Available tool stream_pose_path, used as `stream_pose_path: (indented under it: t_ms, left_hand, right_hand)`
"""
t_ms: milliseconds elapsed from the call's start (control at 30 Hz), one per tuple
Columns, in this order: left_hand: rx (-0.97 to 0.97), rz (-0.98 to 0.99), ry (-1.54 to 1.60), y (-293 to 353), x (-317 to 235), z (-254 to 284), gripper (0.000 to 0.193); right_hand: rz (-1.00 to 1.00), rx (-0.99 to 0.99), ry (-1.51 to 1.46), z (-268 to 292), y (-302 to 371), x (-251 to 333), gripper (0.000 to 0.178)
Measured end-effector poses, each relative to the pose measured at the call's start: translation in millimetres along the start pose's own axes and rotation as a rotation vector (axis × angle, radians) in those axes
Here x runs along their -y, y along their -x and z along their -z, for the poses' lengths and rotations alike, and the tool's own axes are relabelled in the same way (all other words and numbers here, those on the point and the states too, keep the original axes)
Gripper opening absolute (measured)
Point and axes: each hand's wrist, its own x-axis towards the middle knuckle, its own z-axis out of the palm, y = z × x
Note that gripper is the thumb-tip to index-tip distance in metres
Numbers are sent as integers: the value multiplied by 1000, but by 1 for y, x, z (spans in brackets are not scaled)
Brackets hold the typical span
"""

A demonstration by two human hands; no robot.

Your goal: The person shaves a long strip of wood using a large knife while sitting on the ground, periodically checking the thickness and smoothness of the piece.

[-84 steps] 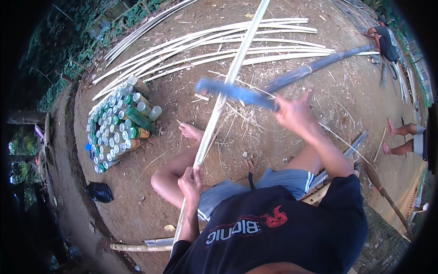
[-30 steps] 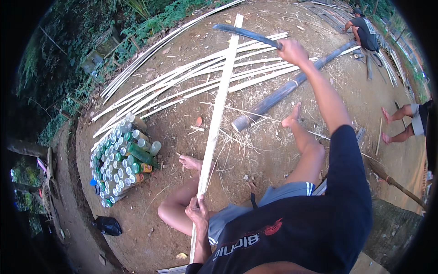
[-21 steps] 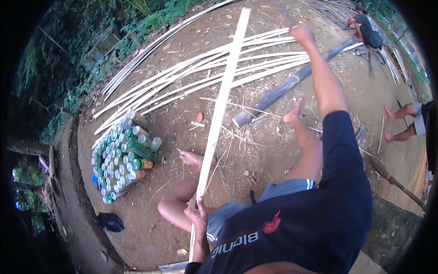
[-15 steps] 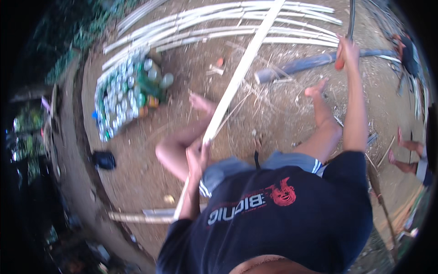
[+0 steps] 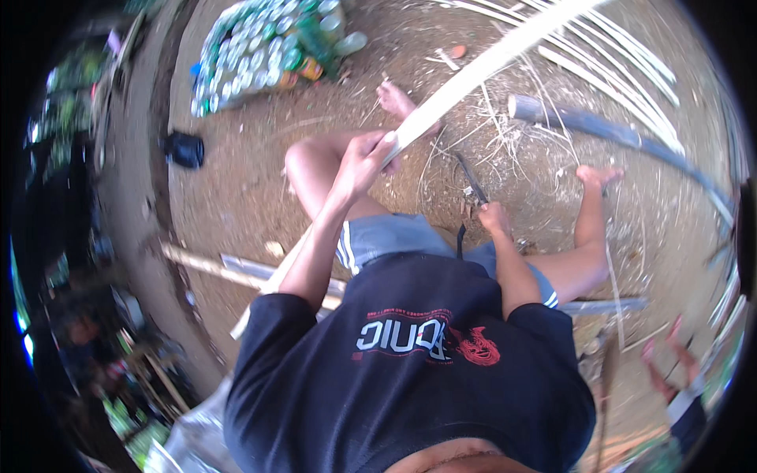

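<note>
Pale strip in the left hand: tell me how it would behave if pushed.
The pale strip is probably stiff, reaching past the left hand without visible sag. It seems light for its length, being slender. Pushed far beyond that single grip, it may swing sideways.

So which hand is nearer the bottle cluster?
Left hand: in the picture, it's below and right of the bottle cluster; the right hand is lower and farther right.

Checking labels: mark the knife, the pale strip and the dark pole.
knife [image 5: 472,180]: head view, mid-blade.
pale strip [image 5: 477,78]: head view, middle of its upper stretch.
dark pole [image 5: 609,129]: head view, side surface, about midway along its visible length.
</note>
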Motion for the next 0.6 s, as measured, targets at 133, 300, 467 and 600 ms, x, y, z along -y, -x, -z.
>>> stream_pose_path:
  t_ms: [133,300,467,600]
  left_hand:
    - [-224,-183,-384,1,2,-30,28]
    - [-288,-151,-443,24,-12,-44,21]
    - [-336,-275,-367,29,-18,-51,21]
    - [-841,-567,-446,69,-1,-26,32]
  right_hand:
    - [112,-42,-225,10,-31,-27,73]
    - [545,-811,-411,213,75,61,44]
    - [1324,-673,550,343,123,187,53]
    - [766,-177,1073,344,120,253,59]
